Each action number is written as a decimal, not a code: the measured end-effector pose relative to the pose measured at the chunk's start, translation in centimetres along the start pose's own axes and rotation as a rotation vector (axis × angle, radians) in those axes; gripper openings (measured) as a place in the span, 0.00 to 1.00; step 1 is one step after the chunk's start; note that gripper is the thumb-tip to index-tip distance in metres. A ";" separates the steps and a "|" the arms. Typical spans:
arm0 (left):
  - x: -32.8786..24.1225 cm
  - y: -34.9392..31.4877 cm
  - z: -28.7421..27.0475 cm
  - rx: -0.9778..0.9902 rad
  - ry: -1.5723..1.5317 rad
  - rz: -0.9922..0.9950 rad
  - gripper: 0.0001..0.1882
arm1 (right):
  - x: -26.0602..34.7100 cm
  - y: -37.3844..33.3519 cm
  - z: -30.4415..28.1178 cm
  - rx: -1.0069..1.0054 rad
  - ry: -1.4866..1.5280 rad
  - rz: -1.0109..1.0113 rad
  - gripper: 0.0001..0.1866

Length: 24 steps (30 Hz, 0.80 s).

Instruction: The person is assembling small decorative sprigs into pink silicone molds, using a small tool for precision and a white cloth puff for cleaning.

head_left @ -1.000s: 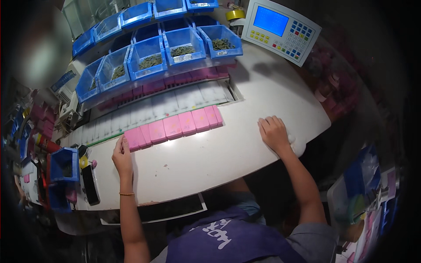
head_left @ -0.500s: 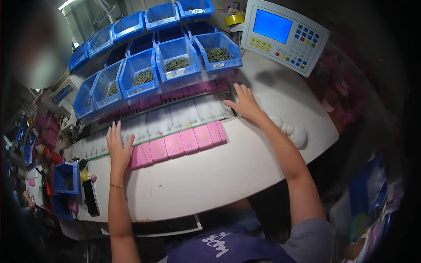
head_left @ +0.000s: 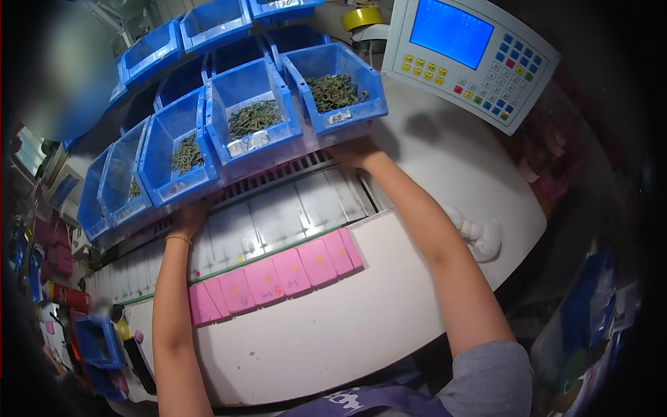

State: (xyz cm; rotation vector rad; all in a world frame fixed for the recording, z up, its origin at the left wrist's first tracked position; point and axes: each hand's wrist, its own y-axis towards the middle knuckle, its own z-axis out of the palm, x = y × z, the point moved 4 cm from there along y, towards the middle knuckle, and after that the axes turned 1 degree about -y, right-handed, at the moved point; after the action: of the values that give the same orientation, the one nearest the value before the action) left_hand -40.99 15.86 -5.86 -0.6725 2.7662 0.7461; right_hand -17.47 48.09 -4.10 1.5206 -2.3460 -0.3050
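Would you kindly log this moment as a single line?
left hand: under bins, at white trays | right hand: same, further right | pink trays: untouched on table

left hand (head_left: pixel 189 217) – fingers tucked under the blue bins (head_left: pixel 253 121), grip not readable | right hand (head_left: pixel 354 149) – fingertips likewise hidden at 12 o'clock | bin contents – small dark pieces, too fine to identify | 10 o'clock corner blurred | purple garment (head_left: pixel 375 403) cut off at 6 o'clock

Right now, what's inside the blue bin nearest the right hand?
The bin holds a heap of small dark-green parts; its floor under the heap is covered. The right hand reaches beneath the bin's front, fingers hidden.
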 end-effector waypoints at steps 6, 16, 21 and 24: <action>2.0 0.4 2.5 -0.064 0.550 0.272 0.34 | -6.5 -1.3 -2.1 -0.243 0.139 0.247 0.21; -1.9 1.3 2.5 0.166 0.265 0.064 0.32 | -7.4 -2.5 1.2 -0.352 0.127 0.400 0.19; -4.2 -4.4 -3.4 0.141 0.064 -0.164 0.34 | -2.6 -6.0 -3.6 -0.039 0.433 0.288 0.18; -7.7 -9.8 -7.4 0.047 0.024 -0.169 0.31 | 0.2 -12.2 -5.5 -0.105 0.519 0.204 0.23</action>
State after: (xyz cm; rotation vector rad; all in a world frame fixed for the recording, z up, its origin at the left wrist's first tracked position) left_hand -30.12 7.39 -1.46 -0.8968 2.6963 0.6400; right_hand -5.16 42.90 -3.28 1.1305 -2.0084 0.0200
